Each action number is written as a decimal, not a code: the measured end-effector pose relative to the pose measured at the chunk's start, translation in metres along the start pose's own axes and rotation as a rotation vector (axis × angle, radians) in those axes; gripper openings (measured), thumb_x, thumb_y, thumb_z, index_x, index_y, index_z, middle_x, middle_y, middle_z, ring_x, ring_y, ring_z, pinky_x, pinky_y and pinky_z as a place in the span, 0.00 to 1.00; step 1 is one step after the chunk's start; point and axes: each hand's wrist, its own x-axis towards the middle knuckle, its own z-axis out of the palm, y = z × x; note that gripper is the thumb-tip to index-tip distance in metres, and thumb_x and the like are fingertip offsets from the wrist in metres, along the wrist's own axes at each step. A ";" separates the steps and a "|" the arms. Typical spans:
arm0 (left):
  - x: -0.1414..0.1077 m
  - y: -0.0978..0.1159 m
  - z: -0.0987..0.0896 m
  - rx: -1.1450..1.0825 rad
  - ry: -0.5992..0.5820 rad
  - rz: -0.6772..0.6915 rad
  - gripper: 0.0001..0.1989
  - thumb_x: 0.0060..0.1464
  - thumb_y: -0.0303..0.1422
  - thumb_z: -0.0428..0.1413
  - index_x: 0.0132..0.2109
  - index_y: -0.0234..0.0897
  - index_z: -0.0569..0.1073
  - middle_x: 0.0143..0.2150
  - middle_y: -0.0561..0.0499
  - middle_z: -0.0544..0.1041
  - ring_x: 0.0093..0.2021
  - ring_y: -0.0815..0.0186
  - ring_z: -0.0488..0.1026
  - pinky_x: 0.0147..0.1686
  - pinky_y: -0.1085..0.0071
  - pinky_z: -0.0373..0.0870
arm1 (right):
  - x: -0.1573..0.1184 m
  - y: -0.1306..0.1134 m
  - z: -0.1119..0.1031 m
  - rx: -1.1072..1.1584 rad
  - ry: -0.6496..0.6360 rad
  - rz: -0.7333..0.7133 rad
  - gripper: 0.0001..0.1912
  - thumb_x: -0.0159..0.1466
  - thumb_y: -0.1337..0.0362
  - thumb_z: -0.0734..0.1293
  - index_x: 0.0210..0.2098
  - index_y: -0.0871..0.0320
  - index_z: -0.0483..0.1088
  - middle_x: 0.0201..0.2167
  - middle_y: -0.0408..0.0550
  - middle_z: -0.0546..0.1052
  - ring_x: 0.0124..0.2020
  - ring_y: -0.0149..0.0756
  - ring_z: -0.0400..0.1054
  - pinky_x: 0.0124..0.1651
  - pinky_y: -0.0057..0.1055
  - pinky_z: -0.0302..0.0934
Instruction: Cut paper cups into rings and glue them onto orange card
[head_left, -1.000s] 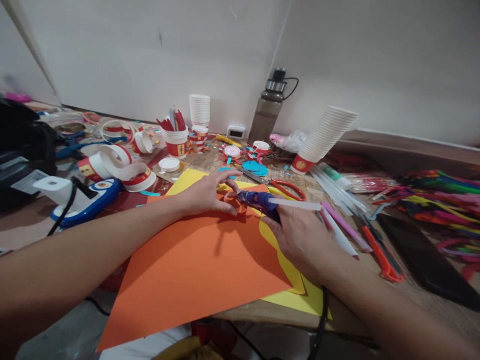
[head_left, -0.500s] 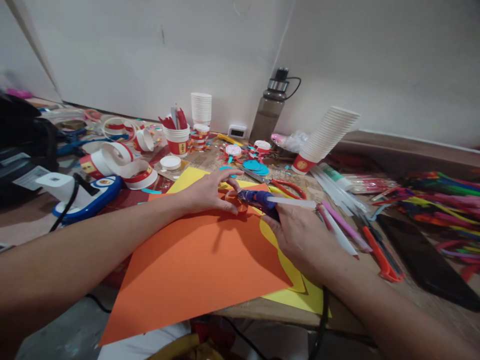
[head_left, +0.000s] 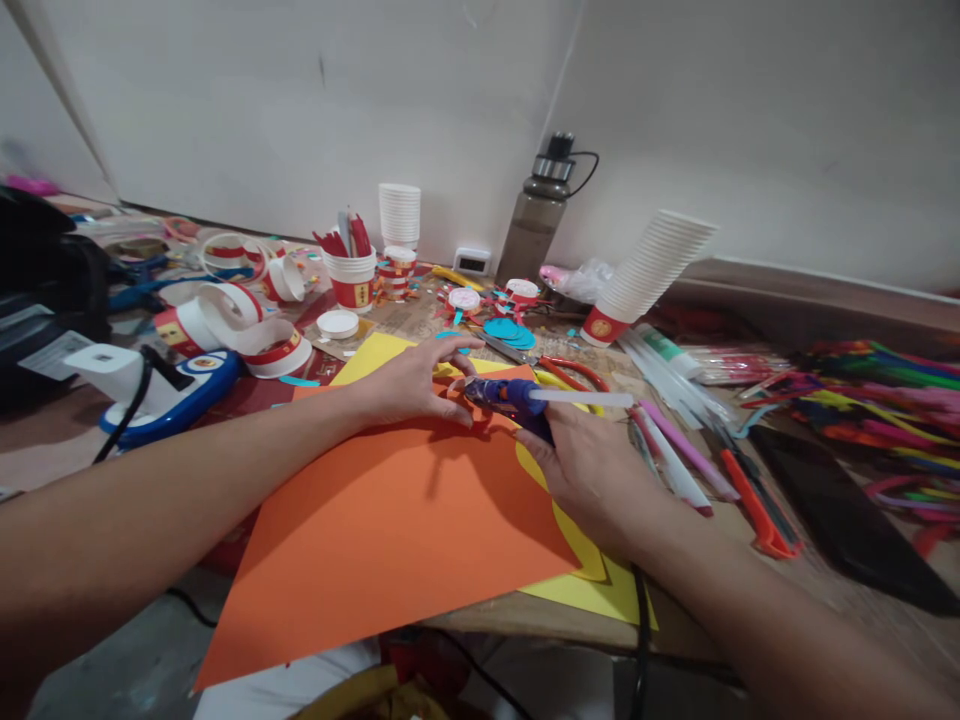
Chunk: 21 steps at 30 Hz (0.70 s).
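Observation:
My right hand (head_left: pixel 589 465) is closed round the handle of a blue hot glue gun (head_left: pixel 517 393). A white glue stick (head_left: pixel 581 398) sticks out of the gun's back end, and its nozzle points left towards my left hand. My left hand (head_left: pixel 420 385) curves its thumb and fingers round a small curled orange paper piece (head_left: pixel 459 388), partly hidden behind the nozzle. Beneath both hands lies a large orange paper sheet (head_left: pixel 397 530), on top of yellow paper (head_left: pixel 600 595).
Behind the hands are scissors (head_left: pixel 574 372), blue paper discs (head_left: pixel 510 332) and a water bottle (head_left: pixel 534 225). Paper cup stacks (head_left: pixel 656 275) stand at the back. At right lie a phone (head_left: pixel 847 520) and colourful pipe cleaners (head_left: pixel 877 410); cut cup strips (head_left: pixel 262 340) lie left.
The glue gun's nozzle has moved slightly left, further over the orange paper piece. My left hand stays almost in place, and the whole view has shifted a little.

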 end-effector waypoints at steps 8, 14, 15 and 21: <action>0.001 0.000 0.000 -0.004 -0.006 -0.010 0.43 0.38 0.41 0.66 0.61 0.41 0.61 0.49 0.48 0.74 0.50 0.60 0.72 0.54 0.62 0.64 | 0.003 0.002 0.004 -0.025 -0.011 -0.021 0.11 0.67 0.64 0.56 0.45 0.58 0.67 0.37 0.54 0.77 0.35 0.41 0.70 0.34 0.31 0.56; 0.001 -0.001 0.000 -0.006 -0.007 0.025 0.41 0.40 0.39 0.65 0.61 0.40 0.61 0.47 0.49 0.75 0.50 0.61 0.71 0.54 0.63 0.64 | -0.001 0.003 0.001 -0.025 0.017 -0.002 0.13 0.67 0.63 0.56 0.45 0.59 0.67 0.38 0.55 0.76 0.37 0.43 0.70 0.37 0.34 0.58; 0.001 -0.001 0.000 -0.001 -0.003 0.026 0.41 0.40 0.39 0.65 0.61 0.40 0.61 0.47 0.49 0.75 0.50 0.61 0.71 0.54 0.64 0.64 | -0.001 0.003 0.001 -0.013 0.027 0.002 0.13 0.67 0.62 0.56 0.46 0.59 0.67 0.39 0.56 0.76 0.38 0.43 0.70 0.38 0.34 0.58; 0.001 -0.002 0.001 0.019 0.013 0.011 0.42 0.38 0.42 0.66 0.61 0.40 0.62 0.50 0.47 0.74 0.49 0.60 0.72 0.53 0.63 0.65 | 0.003 0.001 0.006 0.073 0.015 0.023 0.13 0.66 0.62 0.57 0.46 0.61 0.67 0.40 0.57 0.76 0.39 0.43 0.70 0.38 0.33 0.57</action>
